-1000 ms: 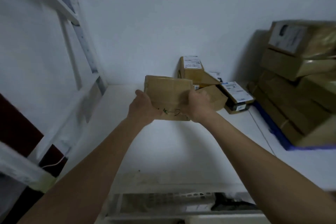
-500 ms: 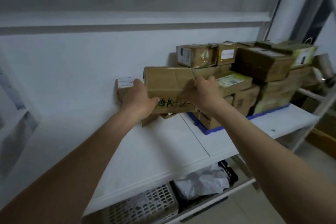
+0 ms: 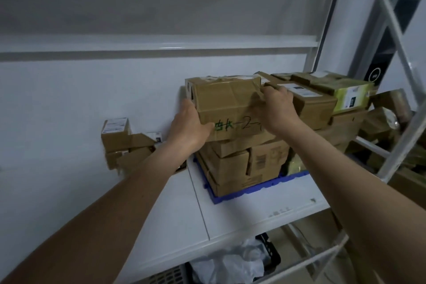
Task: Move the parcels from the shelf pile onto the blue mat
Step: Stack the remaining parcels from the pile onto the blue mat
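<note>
From the head view, both hands held one brown parcel (image 3: 227,108) with green writing on its front. The left hand (image 3: 187,128) gripped its lower left corner, thumb across the front face; the right hand (image 3: 275,108) clasped its right end, fingers (image 3: 268,94) curled over the top edge. The parcel was at the top of the stack (image 3: 249,163) on the blue mat (image 3: 260,188), its underside touching or just above the box beneath; which of the two could not be told. The mat lay on the white shelf (image 3: 230,221), its blue edge showing below the stack. More boxes sat right of the held parcel, at the same height. Left of the mat, against the wall, a small pile (image 3: 125,143) of parcels remained on the shelf, well apart from the mat.

The step in hand appeared to be setting this parcel down on the stack. The next move would call for seating it flat and square on the boxes below, so that it did not overhang the left side, then loosening both hands and reaching left to the pile for another. The stack was tall and uneven, so a careless release might tip it.
</note>
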